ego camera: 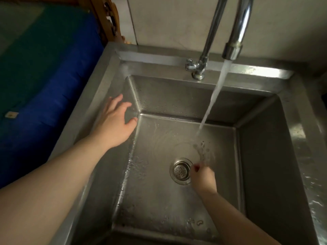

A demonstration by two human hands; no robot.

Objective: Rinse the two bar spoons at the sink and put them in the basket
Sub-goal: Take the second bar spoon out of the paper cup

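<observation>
At the middle left of the frame the left hand (115, 123) rests on the left rim of the steel sink (265, 156), its fingers spread wide and holding nothing. In the lower middle, the right hand (203, 179) is closed in a fist beside the drain strainer (181, 171), under the water stream (215, 96) from the faucet (237, 30). It grips blurred thin things with a red tip, probably the bar spoons (203, 152). The basket does not show.
</observation>
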